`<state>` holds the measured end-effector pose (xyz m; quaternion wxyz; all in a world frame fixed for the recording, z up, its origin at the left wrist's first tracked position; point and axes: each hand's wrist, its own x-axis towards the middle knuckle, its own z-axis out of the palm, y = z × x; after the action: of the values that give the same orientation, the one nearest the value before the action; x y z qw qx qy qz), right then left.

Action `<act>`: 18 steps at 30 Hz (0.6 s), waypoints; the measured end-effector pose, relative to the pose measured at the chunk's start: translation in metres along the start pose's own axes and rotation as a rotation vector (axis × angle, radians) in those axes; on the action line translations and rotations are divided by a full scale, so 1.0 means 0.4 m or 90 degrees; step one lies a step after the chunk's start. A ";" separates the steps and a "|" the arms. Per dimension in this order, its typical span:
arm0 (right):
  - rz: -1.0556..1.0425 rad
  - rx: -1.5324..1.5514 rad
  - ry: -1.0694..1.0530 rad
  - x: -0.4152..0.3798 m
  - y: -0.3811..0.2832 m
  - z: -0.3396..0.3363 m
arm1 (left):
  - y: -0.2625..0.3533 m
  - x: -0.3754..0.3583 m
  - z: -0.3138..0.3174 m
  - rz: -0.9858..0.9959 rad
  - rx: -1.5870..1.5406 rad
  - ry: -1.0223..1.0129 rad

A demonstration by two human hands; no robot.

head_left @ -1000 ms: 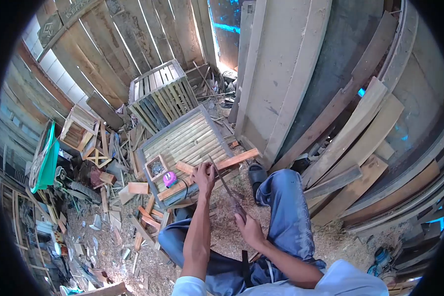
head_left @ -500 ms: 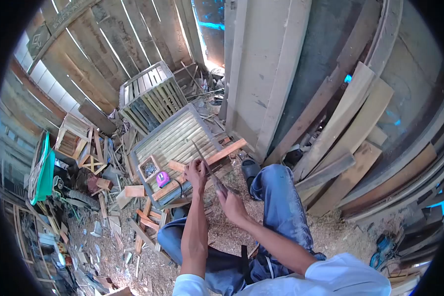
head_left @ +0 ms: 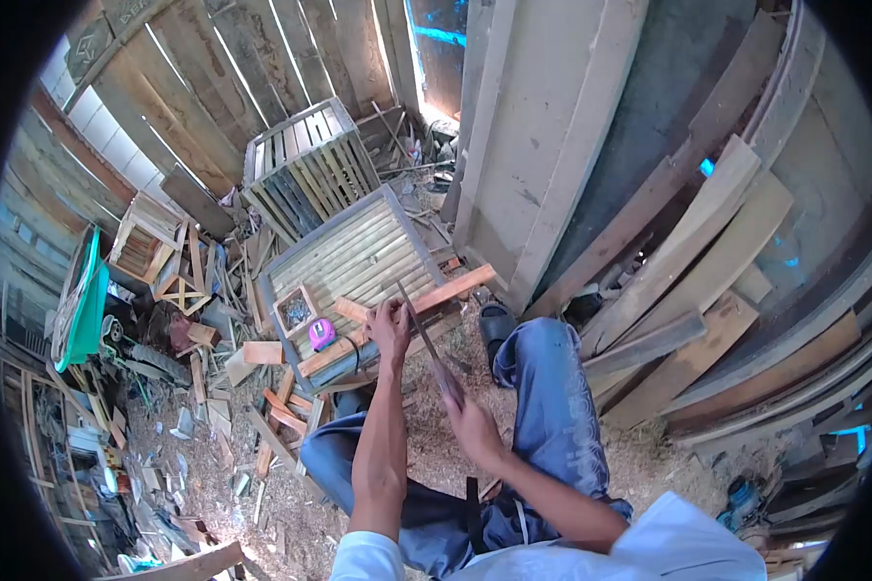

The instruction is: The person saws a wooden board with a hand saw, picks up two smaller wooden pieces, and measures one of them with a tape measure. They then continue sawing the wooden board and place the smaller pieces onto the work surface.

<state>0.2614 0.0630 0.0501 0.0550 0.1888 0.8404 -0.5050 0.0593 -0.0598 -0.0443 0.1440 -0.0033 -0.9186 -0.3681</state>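
R hand point(head_left: 472, 423): closed round handle end of long thin blade point(head_left: 424, 339), full grip, low end nr knee.
L hand point(head_left: 389, 324): fingers pinched shut on sth small at blade's upper part; can't tell what, too small.
Blade: slants up-left from R hand, crosses L hand, tip over slatted panel.
Slatted panel point(head_left: 344, 261): lies flat just ahead of L hand, grey frame.
Plank point(head_left: 397, 315): reddish, lies across panel's near edge, under/behind L hand.
Tape measure point(head_left: 321, 334): pink, on panel corner, left of L hand; small tray of bits point(head_left: 294, 311) beside it.
Crate point(head_left: 305, 169): slatted, upright behind panel, vs fence.
Sandal point(head_left: 496, 327): dark, right of plank.
Boards point(head_left: 688, 252): stacked leaning, right side, crowd the knee.
Ground: sawdust, offcuts left.
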 end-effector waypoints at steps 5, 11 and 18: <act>0.003 -0.013 -0.031 -0.008 -0.015 -0.020 | 0.009 0.000 0.006 0.003 -0.013 0.008; -0.011 0.044 -0.013 -0.003 -0.022 -0.008 | 0.004 -0.005 0.001 -0.026 -0.022 0.001; -0.020 -0.007 0.041 0.025 0.000 0.037 | 0.020 0.005 0.002 -0.013 -0.025 0.006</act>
<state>0.2506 0.0527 0.0399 0.0210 0.1919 0.8473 -0.4948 0.0582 -0.0535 -0.0390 0.1447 0.0050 -0.9104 -0.3876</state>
